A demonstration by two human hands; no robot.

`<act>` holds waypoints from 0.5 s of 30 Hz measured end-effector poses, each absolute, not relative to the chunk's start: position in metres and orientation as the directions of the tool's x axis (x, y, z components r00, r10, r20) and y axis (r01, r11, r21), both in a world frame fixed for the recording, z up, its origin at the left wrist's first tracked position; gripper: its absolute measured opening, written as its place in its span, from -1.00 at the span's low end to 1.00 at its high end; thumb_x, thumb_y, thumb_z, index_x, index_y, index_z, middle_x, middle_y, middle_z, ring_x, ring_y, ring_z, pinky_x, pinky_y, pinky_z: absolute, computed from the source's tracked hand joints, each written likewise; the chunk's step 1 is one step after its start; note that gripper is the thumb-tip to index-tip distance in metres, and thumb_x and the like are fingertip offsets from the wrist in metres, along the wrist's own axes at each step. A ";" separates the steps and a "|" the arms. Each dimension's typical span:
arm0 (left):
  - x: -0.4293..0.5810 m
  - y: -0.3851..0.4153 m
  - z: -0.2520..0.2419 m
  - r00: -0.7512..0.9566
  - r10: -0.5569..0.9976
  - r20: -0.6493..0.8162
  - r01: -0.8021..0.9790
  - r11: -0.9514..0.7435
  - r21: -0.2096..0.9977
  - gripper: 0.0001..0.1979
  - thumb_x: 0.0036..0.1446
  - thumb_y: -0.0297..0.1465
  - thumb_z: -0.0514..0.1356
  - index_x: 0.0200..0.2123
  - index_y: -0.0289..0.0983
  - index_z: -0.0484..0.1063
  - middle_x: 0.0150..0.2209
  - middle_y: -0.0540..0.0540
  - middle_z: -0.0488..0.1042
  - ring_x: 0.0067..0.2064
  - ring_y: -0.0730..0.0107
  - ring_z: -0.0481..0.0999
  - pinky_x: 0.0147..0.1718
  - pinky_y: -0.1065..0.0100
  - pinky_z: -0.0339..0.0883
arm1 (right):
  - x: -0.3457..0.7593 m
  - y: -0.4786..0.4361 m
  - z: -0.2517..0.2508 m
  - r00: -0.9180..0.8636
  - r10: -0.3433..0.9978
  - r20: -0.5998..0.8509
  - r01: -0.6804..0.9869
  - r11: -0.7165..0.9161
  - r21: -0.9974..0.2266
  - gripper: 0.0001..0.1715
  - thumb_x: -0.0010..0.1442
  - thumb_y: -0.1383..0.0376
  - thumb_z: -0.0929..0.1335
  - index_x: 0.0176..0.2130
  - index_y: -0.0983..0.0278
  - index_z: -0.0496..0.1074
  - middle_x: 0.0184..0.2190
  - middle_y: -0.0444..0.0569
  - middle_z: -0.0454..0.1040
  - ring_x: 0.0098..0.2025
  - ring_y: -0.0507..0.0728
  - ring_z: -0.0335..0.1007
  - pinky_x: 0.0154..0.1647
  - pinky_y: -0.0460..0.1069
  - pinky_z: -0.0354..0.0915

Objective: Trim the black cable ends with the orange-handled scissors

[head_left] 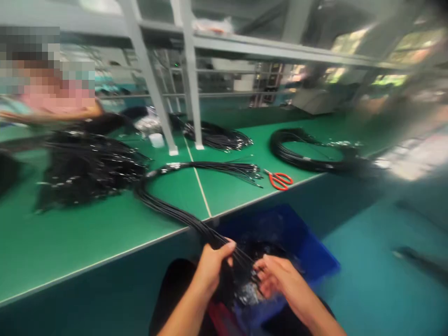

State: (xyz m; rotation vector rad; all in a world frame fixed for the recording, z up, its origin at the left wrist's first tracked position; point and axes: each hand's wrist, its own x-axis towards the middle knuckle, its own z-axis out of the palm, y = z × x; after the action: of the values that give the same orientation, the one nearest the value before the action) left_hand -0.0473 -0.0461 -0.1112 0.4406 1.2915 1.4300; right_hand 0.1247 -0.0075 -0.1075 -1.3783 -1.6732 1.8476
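Note:
A bundle of black cables (168,209) curves over the green table and hangs off its front edge toward me. My left hand (214,261) is closed around the bundle just below that edge. At the bundle's loose end, my right hand (273,275) has its fingers curled beside the cable tips; blur hides what, if anything, they pinch. Beneath both hands is a blue bin (315,261) with dark cables and some clear plastic inside. Red-handled scissors (280,180) lie on the table near the bundle's far end.
A large heap of black cables (91,168) covers the table's left part. Coiled cables (217,136) lie behind the shelf post (194,93), and another coil (294,156) is at the right. A small white cup (156,140) stands near the post. A person (56,93) sits across at the left.

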 end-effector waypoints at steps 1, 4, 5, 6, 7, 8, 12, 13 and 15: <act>-0.050 -0.043 -0.113 -0.316 0.871 -0.375 -0.468 0.200 0.861 -0.84 -0.06 -0.40 0.32 -0.48 -0.39 0.46 -0.73 0.09 0.31 -0.67 0.58 0.26 -0.62 0.50 0.17 | 0.126 -0.003 -0.111 -0.492 0.754 -0.435 0.346 -0.290 -0.892 -0.44 0.25 -0.02 0.08 -0.28 0.34 0.38 -0.48 -0.04 0.48 -0.50 0.07 0.47 -0.48 -0.05 0.33; -0.054 -0.039 -0.111 -0.312 0.877 -0.366 -0.471 0.192 0.861 -0.83 -0.13 -0.40 0.35 -0.51 -0.39 0.48 -0.74 0.07 0.34 -0.67 0.57 0.26 -0.65 0.51 0.12 | 0.126 0.001 -0.112 -0.505 0.769 -0.391 0.331 -0.246 -0.911 -0.58 0.14 0.03 0.25 -0.44 0.32 0.39 -0.57 -0.11 0.43 -0.58 0.05 0.42 -0.59 -0.11 0.20; -0.054 -0.039 -0.109 -0.319 0.876 -0.362 -0.467 0.187 0.864 -0.84 -0.14 -0.40 0.35 -0.51 -0.39 0.48 -0.74 0.06 0.35 -0.67 0.57 0.26 -0.65 0.52 0.12 | 0.124 0.000 -0.111 -0.510 0.774 -0.375 0.335 -0.223 -0.915 -0.62 0.12 0.07 0.28 -0.50 0.31 0.37 -0.62 -0.15 0.40 -0.62 0.02 0.37 -0.62 -0.12 0.15; -0.053 -0.039 -0.107 -0.328 0.874 -0.358 -0.462 0.182 0.868 -0.84 -0.15 -0.40 0.35 -0.52 -0.40 0.48 -0.74 0.06 0.35 -0.67 0.57 0.26 -0.65 0.52 0.12 | 0.123 -0.003 -0.109 -0.512 0.780 -0.360 0.341 -0.200 -0.919 -0.64 0.12 0.10 0.28 -0.54 0.30 0.34 -0.66 -0.18 0.37 -0.66 0.00 0.32 -0.64 -0.13 0.11; -0.052 -0.038 -0.106 -0.338 0.871 -0.356 -0.458 0.179 0.871 -0.84 -0.15 -0.40 0.35 -0.53 -0.40 0.48 -0.75 0.06 0.34 -0.67 0.57 0.26 -0.65 0.52 0.12 | 0.121 -0.005 -0.107 -0.513 0.785 -0.347 0.346 -0.181 -0.921 -0.63 0.14 0.12 0.27 -0.57 0.28 0.30 -0.70 -0.21 0.34 -0.70 -0.03 0.27 -0.65 -0.14 0.08; -0.051 -0.038 -0.105 -0.350 0.866 -0.356 -0.455 0.176 0.873 -0.84 -0.16 -0.40 0.35 -0.53 -0.40 0.49 -0.76 0.06 0.34 -0.68 0.57 0.26 -0.65 0.51 0.12 | 0.121 -0.008 -0.105 -0.514 0.788 -0.339 0.350 -0.168 -0.922 -0.61 0.16 0.12 0.25 -0.59 0.27 0.27 -0.72 -0.22 0.33 -0.72 -0.04 0.22 -0.66 -0.14 0.06; -0.048 -0.035 -0.107 -0.379 0.847 -0.372 -0.462 0.175 0.869 -0.84 -0.20 -0.41 0.36 -0.54 -0.40 0.49 -0.77 0.06 0.33 -0.70 0.56 0.24 -0.67 0.50 0.11 | 0.129 -0.013 -0.101 -0.527 0.771 -0.359 0.354 -0.185 -0.917 -0.57 0.20 0.09 0.20 -0.56 0.27 0.28 -0.74 -0.21 0.34 -0.76 -0.06 0.14 -0.70 -0.15 0.03; -0.049 -0.034 -0.108 -0.382 0.842 -0.380 -0.468 0.179 0.866 -0.84 -0.20 -0.41 0.36 -0.54 -0.40 0.49 -0.78 0.06 0.32 -0.70 0.56 0.24 -0.67 0.51 0.11 | 0.133 -0.013 -0.102 -0.524 0.765 -0.374 0.355 -0.203 -0.912 -0.57 0.21 0.08 0.19 -0.55 0.27 0.30 -0.74 -0.21 0.35 -0.76 -0.06 0.14 -0.70 -0.15 0.02; -0.051 -0.032 -0.111 -0.378 0.835 -0.400 -0.483 0.190 0.855 -0.84 -0.20 -0.41 0.36 -0.54 -0.39 0.49 -0.79 0.07 0.31 -0.71 0.57 0.22 -0.67 0.51 0.10 | 0.142 -0.010 -0.104 -0.503 0.762 -0.407 0.364 -0.240 -0.900 -0.58 0.20 0.08 0.18 -0.54 0.28 0.30 -0.75 -0.20 0.34 -0.77 -0.06 0.11 -0.72 -0.15 -0.01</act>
State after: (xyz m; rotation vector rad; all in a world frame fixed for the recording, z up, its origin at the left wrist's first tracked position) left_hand -0.0509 -0.0316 -0.1112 0.3770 1.3254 1.4683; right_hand 0.1418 -0.0099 -0.1044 -1.3516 -1.7035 1.8016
